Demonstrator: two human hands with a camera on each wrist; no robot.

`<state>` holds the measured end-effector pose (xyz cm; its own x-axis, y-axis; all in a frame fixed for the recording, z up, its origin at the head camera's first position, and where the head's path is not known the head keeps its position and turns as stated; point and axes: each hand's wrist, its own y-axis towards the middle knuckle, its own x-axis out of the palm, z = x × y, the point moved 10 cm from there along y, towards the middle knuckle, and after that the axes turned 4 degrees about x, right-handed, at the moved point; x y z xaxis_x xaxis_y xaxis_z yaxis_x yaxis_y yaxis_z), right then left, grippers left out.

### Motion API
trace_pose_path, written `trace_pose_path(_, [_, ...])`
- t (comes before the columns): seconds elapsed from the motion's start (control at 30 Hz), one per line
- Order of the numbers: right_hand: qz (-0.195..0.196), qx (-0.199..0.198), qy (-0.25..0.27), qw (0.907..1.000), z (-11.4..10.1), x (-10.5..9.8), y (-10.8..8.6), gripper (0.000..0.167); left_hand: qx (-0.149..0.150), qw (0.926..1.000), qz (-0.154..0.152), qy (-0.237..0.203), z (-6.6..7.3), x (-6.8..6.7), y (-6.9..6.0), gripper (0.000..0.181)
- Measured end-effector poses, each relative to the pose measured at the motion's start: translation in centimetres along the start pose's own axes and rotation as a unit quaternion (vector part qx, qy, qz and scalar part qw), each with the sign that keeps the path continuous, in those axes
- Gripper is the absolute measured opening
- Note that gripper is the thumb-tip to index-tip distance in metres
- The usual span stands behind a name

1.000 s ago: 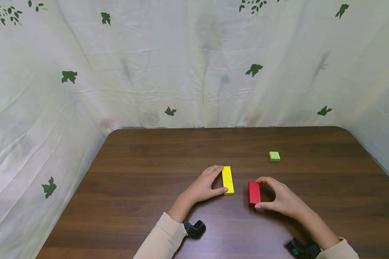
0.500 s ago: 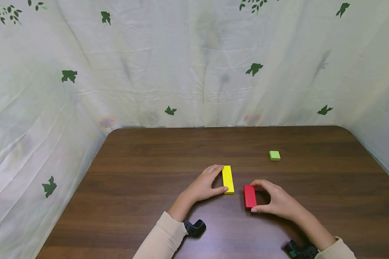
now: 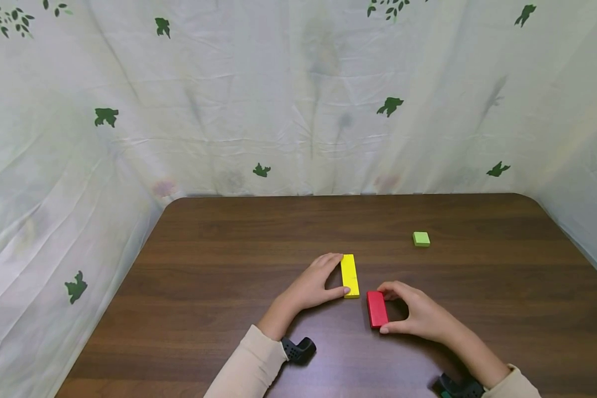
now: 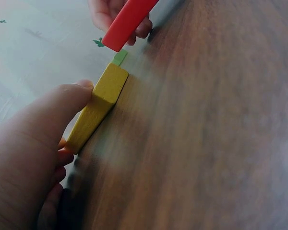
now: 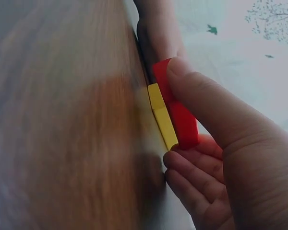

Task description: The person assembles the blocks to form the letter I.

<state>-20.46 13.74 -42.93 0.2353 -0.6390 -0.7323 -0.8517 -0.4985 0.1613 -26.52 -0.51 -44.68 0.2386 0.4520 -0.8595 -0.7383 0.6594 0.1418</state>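
A yellow block [image 3: 350, 276] lies lengthwise on the table, and the left hand [image 3: 312, 283] holds it at its two ends, thumb at the near end, fingers at the far end. To its right and a little nearer, the right hand [image 3: 418, 314] grips a red block [image 3: 377, 309] by its ends. In the right wrist view the red block [image 5: 178, 110] appears raised off the table, with the yellow block [image 5: 162, 117] beyond it. The left wrist view shows a gap between the red block [image 4: 128, 24] and the yellow block [image 4: 103, 96].
A small light green block [image 3: 420, 239] sits farther back on the brown table [image 3: 258, 232], right of the yellow block. A pale curtain [image 3: 288, 99] with green leaf and bird shapes hangs behind the table and along its sides.
The right hand has moved left and a little nearer with the red block, narrowing the sideways gap to the yellow block. The left hand and the yellow block have stayed in place.
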Motion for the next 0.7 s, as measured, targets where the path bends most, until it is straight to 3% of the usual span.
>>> trace_pose_path(0.47, [-0.001,-0.016,-0.012,0.9998,-0.7,0.6,0.0,0.062,-0.001,1.0,0.002,0.0,-0.1,-0.1,0.0,0.073])
trace_pose_path(0.7, [0.015,-0.054,-0.022,0.9982,-1.5,0.6,0.1,0.06,0.003,1.0,0.005,-0.001,0.1,-0.2,0.1,0.073])
